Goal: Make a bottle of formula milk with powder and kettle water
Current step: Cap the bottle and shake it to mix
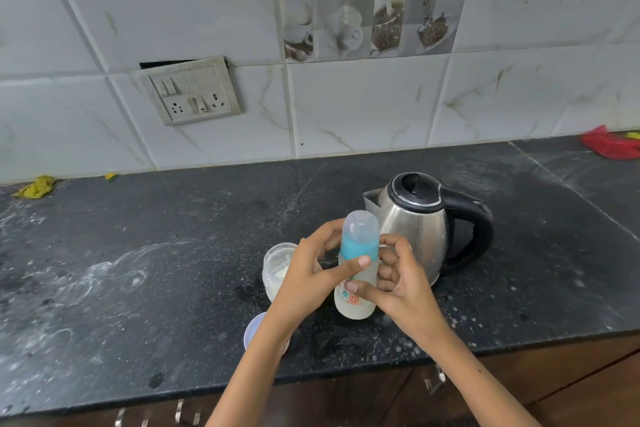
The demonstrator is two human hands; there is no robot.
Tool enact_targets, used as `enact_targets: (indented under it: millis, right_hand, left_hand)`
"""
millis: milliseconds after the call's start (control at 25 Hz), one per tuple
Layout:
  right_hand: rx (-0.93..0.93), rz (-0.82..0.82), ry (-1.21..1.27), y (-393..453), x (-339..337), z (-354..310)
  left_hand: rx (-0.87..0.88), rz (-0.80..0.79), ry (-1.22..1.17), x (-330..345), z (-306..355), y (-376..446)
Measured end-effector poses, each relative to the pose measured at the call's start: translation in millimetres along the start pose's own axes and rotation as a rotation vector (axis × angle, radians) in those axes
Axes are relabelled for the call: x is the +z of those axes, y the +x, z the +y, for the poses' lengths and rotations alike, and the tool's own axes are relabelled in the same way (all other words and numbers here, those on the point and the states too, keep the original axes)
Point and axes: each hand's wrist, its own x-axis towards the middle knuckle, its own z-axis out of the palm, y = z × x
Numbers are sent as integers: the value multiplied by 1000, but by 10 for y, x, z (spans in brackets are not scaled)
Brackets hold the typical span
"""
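Observation:
A baby bottle (356,305) stands upright on the black counter (173,253), filled with cloudy white liquid, with a blue collar and a clear cap on top. My left hand (308,277) grips its left side, thumb across the front below the collar. My right hand (398,281) holds its right side, thumb on the printed label and fingers curled behind. Just behind and to the right sits a steel kettle (419,229) with a black lid and handle. An open jar of white powder (275,267) stands left of the bottle, partly hidden by my left hand.
A round pale lid (254,331) lies on the counter under my left forearm. A switch and socket plate (190,90) is on the tiled wall. A yellow cloth (36,187) lies far left, a red bag (613,144) far right. White powder smears mark the counter's left.

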Motion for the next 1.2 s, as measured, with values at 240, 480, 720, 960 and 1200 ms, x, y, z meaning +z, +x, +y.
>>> enact_targets:
  millis: [240, 480, 720, 960, 1200]
  right_hand:
    - [113, -95, 55, -17, 32, 200]
    - [82, -15, -169, -162, 64, 556]
    - [57, 137, 189, -250, -64, 489]
    - [79, 130, 401, -274, -337, -12]
    - [119, 116, 454, -292, -330, -233]
  left_hand:
    - [-62, -80, 157, -140, -104, -162]
    - [-102, 106, 376, -229, -317, -483]
    - [-82, 179, 445, -139, -428, -592]
    - [-98, 177, 515, -137, -622, -712]
    - [-73, 59, 532, 6, -856, -767]
